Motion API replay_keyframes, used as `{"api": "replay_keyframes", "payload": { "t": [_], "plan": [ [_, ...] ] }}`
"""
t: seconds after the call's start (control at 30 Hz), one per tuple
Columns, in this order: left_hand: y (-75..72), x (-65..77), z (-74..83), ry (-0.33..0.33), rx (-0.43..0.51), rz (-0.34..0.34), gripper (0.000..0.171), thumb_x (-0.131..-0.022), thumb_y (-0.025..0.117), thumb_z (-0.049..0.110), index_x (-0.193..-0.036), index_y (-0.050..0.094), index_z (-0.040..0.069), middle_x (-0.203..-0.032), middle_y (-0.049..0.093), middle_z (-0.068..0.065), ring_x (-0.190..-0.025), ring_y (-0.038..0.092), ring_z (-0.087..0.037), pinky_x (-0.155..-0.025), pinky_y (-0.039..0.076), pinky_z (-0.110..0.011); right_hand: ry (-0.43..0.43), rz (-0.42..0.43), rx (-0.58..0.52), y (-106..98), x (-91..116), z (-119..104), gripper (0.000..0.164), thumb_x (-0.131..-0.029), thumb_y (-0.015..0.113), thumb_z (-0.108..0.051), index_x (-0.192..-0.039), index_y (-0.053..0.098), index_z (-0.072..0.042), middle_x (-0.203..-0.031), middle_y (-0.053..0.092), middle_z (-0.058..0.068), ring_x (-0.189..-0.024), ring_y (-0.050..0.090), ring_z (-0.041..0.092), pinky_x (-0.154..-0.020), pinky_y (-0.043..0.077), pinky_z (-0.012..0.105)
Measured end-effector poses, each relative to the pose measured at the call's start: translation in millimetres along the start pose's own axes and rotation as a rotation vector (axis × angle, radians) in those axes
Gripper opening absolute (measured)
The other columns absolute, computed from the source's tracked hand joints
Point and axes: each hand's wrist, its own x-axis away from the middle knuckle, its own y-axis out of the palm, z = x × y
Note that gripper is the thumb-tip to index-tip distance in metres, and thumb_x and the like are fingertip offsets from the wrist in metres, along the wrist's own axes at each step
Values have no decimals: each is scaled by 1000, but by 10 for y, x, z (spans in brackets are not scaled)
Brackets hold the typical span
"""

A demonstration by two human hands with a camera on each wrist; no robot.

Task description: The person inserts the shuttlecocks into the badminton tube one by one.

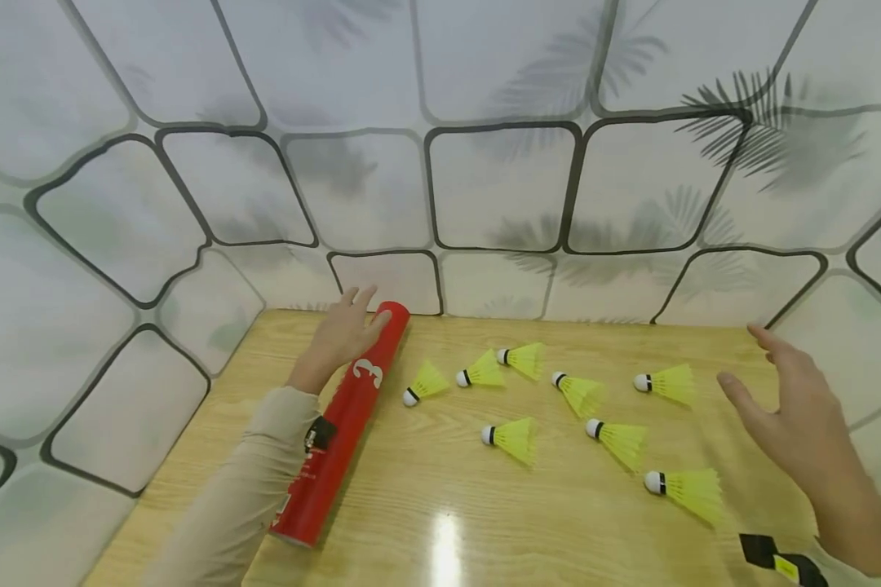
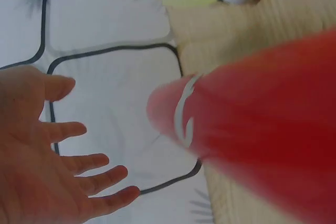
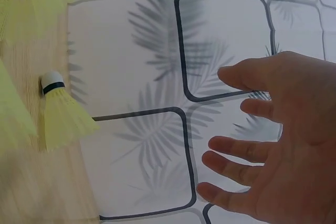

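A long red shuttlecock tube (image 1: 352,416) with white lettering lies slantwise on the left of the table. Over its far end is my left hand (image 1: 341,330), fingers spread; in the left wrist view a gap shows between the hand (image 2: 58,156) and the tube (image 2: 252,114). Several yellow shuttlecocks with white heads lie scattered in the middle, the closest to the tube being one shuttlecock (image 1: 426,381). My right hand (image 1: 800,408) hovers at the right with fingers loosely extended and nothing in them, beside the rightmost shuttlecocks, one at the back (image 1: 666,383) and one nearer me (image 1: 686,492).
The wooden table (image 1: 440,505) meets a patterned wall (image 1: 499,187) along its back edge, and the wall continues at both sides. Light reflects off the table's front middle. A black strap (image 1: 759,550) sits at the right wrist.
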Motion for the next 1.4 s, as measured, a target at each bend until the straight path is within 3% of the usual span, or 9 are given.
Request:
{"api": "replay_keyframes", "payload": {
  "t": [0.1,0.2,0.33,0.4,0.5,0.6,0.87,1.17,1.4],
  "plan": [
    [88,-49,61,-28,61,38,64,-107,47,35,-160,30,4,-159,29,-28,-141,36,-50,-112,34,-64,17,-2,-47,-8,-8,-6,70,-102,63,-14,-161,27,-6,-151,40,34,-127,40,59,-97,32,76],
    [190,-102,89,-66,90,62,63,-106,49,36,-159,32,6,-158,32,-28,-139,39,-50,-106,40,-64,44,-20,-100,3,-17,38,69,-102,63,-17,-162,28,-12,-150,43,31,-127,43,57,-110,40,38],
    [372,-148,61,-126,102,66,69,-104,52,40,-160,30,7,-157,32,-30,-139,38,-51,-104,41,-67,74,-87,-150,87,12,176,66,-103,64,-22,-160,32,-11,-148,46,30,-124,47,56,-83,30,4],
    [453,-152,46,-162,114,58,72,-103,53,43,-160,29,7,-157,31,-29,-140,37,-49,-104,41,-68,85,-110,-159,143,30,235,64,-103,65,-23,-157,36,-8,-144,48,32,-122,49,55,-84,40,10],
    [537,-172,17,-216,115,36,76,-102,55,46,-161,27,8,-157,30,-30,-140,37,-50,-103,40,-69,84,-131,-148,220,19,295,60,-102,66,-22,-153,40,-2,-138,51,35,-119,51,55,-89,54,39],
    [588,-185,18,-274,95,7,81,-100,56,48,-163,22,10,-158,27,-32,-138,35,-55,-101,39,-73,83,-154,-127,285,-8,340,58,-102,66,-22,-150,43,0,-133,53,38,-119,53,55,-86,46,67],
    [714,-208,26,-375,82,22,80,-101,57,38,-164,15,13,-151,28,-37,-137,29,-58,-101,35,-74,58,-245,-122,372,-70,443,52,-102,66,-17,-146,46,1,-130,55,40,-111,57,60,-82,51,70],
    [686,-127,4,-338,75,22,79,-97,58,23,-165,16,18,-150,33,-31,-134,35,-54,-99,36,-73,126,-364,-115,487,-135,568,49,-103,64,-20,-143,48,3,-131,56,40,-112,60,58,-80,55,63],
    [624,24,19,-224,87,99,77,-94,61,22,-163,26,22,-147,43,-26,-130,44,-50,-97,33,-75,121,-387,-131,540,-109,641,43,-104,62,-18,-140,52,2,-129,58,40,-111,61,57,-84,54,64]
  ]
}}
